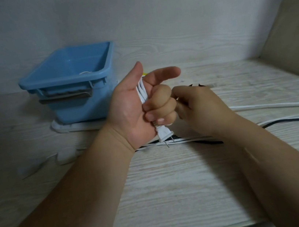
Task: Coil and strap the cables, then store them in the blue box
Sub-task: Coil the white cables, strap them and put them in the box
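Centrally, on the pale desk (174, 186), the blue box (78, 104) stands at back left. Just right of it, the left hand (130, 106) curls three fingers round loops of white cable (141, 91), its index finger straight. The right hand (199, 106) is beside it with its fingers curled, on what I cannot tell. The plug (164, 134) hangs below the left hand.

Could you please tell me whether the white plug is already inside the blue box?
No, the white plug hangs below the left hand, which grips loops of the white cable outside the blue box.
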